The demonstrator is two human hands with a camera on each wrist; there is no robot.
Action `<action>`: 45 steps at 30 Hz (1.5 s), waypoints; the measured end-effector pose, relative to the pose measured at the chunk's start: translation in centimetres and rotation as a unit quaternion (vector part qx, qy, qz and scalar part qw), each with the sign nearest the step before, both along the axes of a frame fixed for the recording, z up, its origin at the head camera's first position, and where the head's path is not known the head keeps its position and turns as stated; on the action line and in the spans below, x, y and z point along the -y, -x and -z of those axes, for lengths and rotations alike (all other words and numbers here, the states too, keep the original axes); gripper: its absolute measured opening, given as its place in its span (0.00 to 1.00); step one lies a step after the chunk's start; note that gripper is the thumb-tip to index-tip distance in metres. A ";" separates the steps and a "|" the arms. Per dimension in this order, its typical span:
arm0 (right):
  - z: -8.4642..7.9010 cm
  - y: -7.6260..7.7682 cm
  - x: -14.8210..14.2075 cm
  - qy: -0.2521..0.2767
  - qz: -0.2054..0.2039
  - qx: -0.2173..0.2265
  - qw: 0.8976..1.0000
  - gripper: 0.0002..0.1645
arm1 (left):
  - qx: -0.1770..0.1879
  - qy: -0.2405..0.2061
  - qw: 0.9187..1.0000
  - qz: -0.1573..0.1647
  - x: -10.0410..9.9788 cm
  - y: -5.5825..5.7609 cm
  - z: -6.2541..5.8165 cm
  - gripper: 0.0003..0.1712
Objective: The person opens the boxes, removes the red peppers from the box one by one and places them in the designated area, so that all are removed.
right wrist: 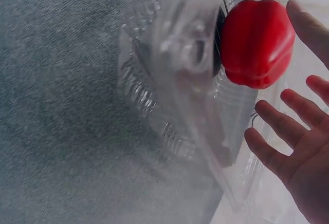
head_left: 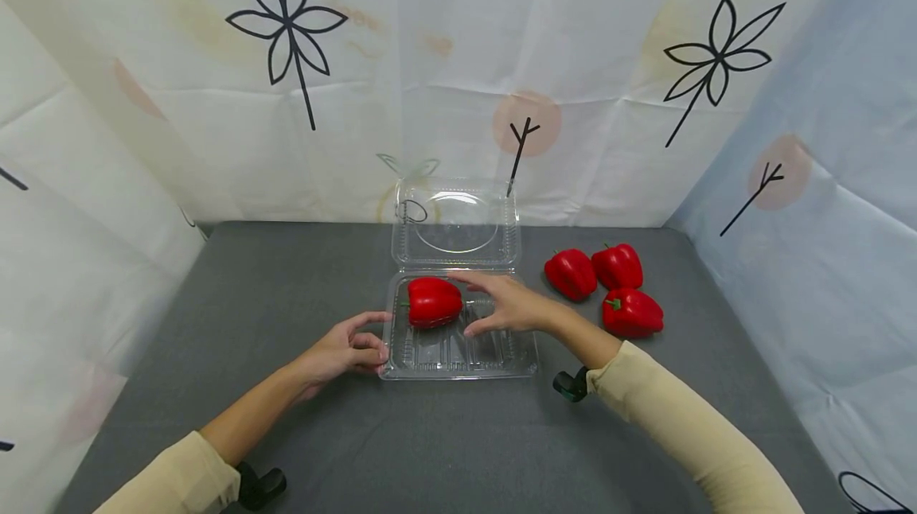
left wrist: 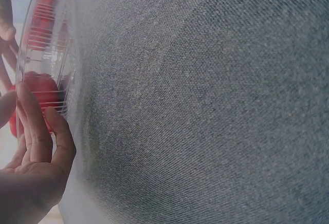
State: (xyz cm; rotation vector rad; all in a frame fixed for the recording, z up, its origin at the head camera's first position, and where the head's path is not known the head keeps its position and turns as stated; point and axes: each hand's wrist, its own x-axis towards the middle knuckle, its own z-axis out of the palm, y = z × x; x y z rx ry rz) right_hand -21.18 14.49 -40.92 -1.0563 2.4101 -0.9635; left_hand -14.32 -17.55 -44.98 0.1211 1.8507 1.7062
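Note:
A clear plastic clamshell container (head_left: 458, 371) lies on the grey table, its lid (head_left: 456, 239) raised at the back. One red bell pepper (head_left: 434, 302) sits on its side in the left part of the base. At the base's left edge, my left hand (head_left: 354, 345) pinches the rim between thumb and fingers (left wrist: 37, 131). My right hand (head_left: 512, 304) hovers over the right part of the base with fingers spread, holding nothing. In the right wrist view, its fingertips point toward the pepper (right wrist: 257, 44), with a gap between.
Three more red bell peppers lie grouped on the table right of the container: one at the left (head_left: 571, 274), one at the back (head_left: 618, 266) and one in front (head_left: 633, 313). Patterned white cloth (head_left: 458, 60) walls off the back and both sides of the grey tabletop (head_left: 301, 267).

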 end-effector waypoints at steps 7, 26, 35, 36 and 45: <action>0.1 0.4 1.1 -0.018 0.004 0.010 1.000 0.55 | 0.002 0.002 1.000 0.000 0.0 0.0 0.0 0.42; 0.0 1.4 3.0 -0.018 0.003 0.026 0.999 0.50 | 0.001 -0.013 1.000 0.003 0.1 0.1 0.4 0.43; 0.6 1.4 3.9 -0.049 -0.020 -0.009 0.999 0.50 | -0.005 -0.021 1.000 0.009 0.2 0.0 0.4 0.43; 0.7 1.4 3.9 -0.055 -0.017 -0.015 0.998 0.49 | -0.005 -0.020 1.000 0.009 0.2 0.0 0.4 0.43; 0.9 1.3 4.1 -0.060 -0.013 -0.022 0.998 0.48 | -0.005 -0.017 1.000 0.007 0.1 0.0 0.3 0.43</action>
